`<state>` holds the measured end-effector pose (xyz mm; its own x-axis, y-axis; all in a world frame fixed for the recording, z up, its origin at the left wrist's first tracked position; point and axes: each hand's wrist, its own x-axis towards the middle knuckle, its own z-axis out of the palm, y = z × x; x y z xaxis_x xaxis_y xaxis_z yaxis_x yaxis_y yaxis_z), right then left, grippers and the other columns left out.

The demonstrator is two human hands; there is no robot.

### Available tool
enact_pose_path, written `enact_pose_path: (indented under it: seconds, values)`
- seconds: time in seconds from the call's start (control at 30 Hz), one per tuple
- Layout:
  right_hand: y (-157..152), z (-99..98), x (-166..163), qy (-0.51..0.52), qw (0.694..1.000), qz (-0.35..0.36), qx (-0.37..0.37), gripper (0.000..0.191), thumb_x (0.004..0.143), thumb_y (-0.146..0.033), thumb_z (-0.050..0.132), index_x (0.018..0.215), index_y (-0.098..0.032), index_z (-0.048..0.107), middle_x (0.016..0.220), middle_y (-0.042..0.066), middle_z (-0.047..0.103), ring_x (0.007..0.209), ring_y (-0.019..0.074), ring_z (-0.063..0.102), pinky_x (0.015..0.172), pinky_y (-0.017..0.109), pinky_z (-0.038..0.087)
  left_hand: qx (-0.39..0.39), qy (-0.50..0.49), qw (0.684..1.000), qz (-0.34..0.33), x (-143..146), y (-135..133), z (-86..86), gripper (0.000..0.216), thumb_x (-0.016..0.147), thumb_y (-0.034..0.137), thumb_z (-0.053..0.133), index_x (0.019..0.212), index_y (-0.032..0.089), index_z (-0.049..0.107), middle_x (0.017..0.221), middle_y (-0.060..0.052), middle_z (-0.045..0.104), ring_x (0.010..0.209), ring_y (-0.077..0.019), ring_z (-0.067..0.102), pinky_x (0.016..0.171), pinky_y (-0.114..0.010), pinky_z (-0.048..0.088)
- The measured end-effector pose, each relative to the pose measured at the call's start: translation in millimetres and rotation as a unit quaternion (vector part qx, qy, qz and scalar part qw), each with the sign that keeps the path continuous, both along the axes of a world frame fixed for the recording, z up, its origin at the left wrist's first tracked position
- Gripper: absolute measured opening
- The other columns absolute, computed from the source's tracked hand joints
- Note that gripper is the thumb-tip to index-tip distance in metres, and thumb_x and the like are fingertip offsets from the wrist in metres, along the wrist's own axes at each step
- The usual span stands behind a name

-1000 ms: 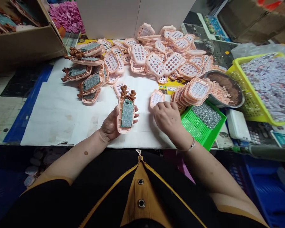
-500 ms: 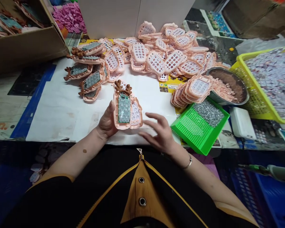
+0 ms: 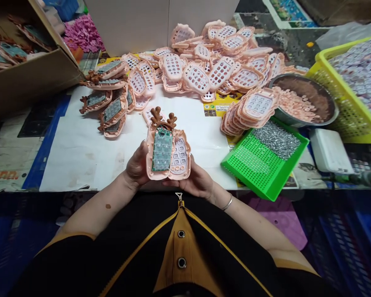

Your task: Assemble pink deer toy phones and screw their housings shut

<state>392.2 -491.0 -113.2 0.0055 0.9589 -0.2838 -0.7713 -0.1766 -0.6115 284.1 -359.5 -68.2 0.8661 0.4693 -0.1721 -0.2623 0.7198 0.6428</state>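
My left hand point(image 3: 138, 166) is closed round the left edge of a pink toy phone shell point(image 3: 149, 165) with brown antlers on top. Inside that shell lies a green circuit board point(image 3: 162, 149) under a translucent keypad. Overlapping its right side is a second pink shell half point(image 3: 181, 154) with a white button pad. My right hand point(image 3: 198, 179) grips this second half from the right and below, its fingers partly hidden behind the shells. Both pieces are held upright side by side above the white table sheet point(image 3: 89, 156).
Pink shell halves point(image 3: 196, 77) lie heaped at the back, with antlered ones point(image 3: 113, 109) on the left. A stack of halves point(image 3: 255, 107) stands beside a green basket point(image 3: 250, 165) of screws. Farther right are a metal bowl point(image 3: 330, 97), a yellow basket point(image 3: 321, 66) and a white box point(image 3: 330, 150). A cardboard box point(image 3: 46, 76) stands left.
My right hand, spread and apart from the pieces before, has moved left and taken hold of the second shell half. Both pieces sit slightly lower in view.
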Motion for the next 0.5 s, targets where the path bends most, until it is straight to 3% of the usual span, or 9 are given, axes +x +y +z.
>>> enact_pose_path:
  seconds: [0.13, 0.3, 0.5]
  values:
    - [-1, -2.0, 0, 0.031, 0.999, -0.04, 0.008, 0.066, 0.067, -0.074, 0.075, 0.111, -0.027, 0.067, 0.11, 0.005, 0.077, 0.098, 0.0226, 0.073, 0.087, 0.041, 0.062, 0.037, -0.016, 0.999, -0.029, 4, -4, -1.0, 0.076, 0.062, 0.059, 0.085, 0.125, 0.022, 0.066, 0.122, -0.01, 0.073, 0.132, -0.0416, 0.056, 0.103, -0.051, 0.053]
    - [-1, -2.8, 0, 0.025, 0.997, -0.075, 0.025, 0.059, 0.061, -0.063, 0.084, 0.105, -0.026, 0.069, 0.111, 0.005, 0.076, 0.116, 0.0254, 0.067, 0.105, 0.045, 0.054, 0.073, 0.004, 0.997, -0.005, 5, -10, 6.1, 0.088, 0.061, 0.065, 0.083, 0.137, 0.028, 0.058, 0.131, -0.008, 0.068, 0.136, -0.0414, 0.052, 0.107, -0.053, 0.05]
    - [-7, -6.7, 3, 0.057, 0.991, -0.111, 0.047, 0.059, 0.061, -0.06, 0.086, 0.107, -0.027, 0.069, 0.1, 0.002, 0.076, 0.103, 0.0254, 0.071, 0.103, 0.051, 0.055, 0.118, 0.04, 0.992, 0.019, -4, -5, 12.4, 0.084, 0.059, 0.065, 0.085, 0.129, 0.024, 0.064, 0.126, -0.009, 0.071, 0.133, -0.0392, 0.056, 0.105, -0.05, 0.051]
